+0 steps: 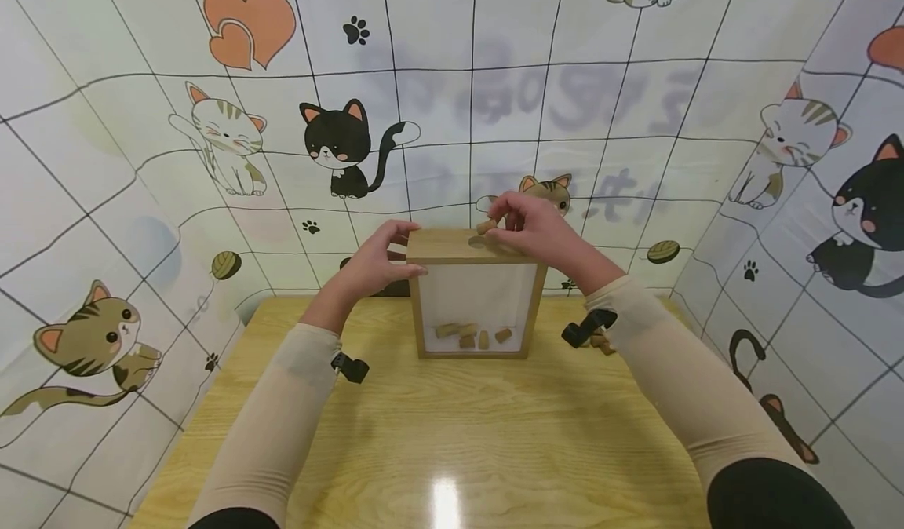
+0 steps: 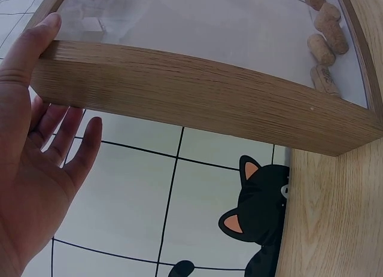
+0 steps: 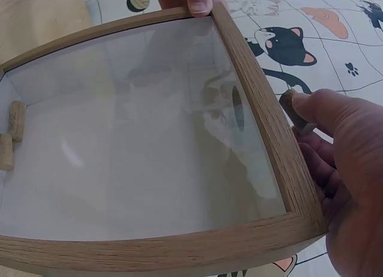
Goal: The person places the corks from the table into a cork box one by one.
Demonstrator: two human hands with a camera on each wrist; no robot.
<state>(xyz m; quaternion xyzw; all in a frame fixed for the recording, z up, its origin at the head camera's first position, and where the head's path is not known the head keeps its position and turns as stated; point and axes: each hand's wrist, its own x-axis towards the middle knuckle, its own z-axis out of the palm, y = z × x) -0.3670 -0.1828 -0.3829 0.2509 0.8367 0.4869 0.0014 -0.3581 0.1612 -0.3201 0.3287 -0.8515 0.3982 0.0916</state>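
A shallow wooden box (image 1: 441, 245) with a clear front stands upright on the table. Several corks (image 1: 467, 331) lie along its bottom behind the pane. My left hand (image 1: 376, 260) grips its upper left corner, thumb on the front edge and the other fingers at the back, as the left wrist view shows. Over the top board, my right hand (image 1: 535, 229) pinches a cork (image 3: 296, 114) between thumb and fingers. That cork is right by the oval hole (image 3: 238, 108) in the top, tilted in the right wrist view.
More corks (image 1: 602, 344) lie on the table (image 1: 438, 427) to the right of the box, partly covered by my right wrist and its camera (image 1: 589, 327). A wall sheet (image 1: 438, 105) printed with cats and grid lines rises behind and on both sides.
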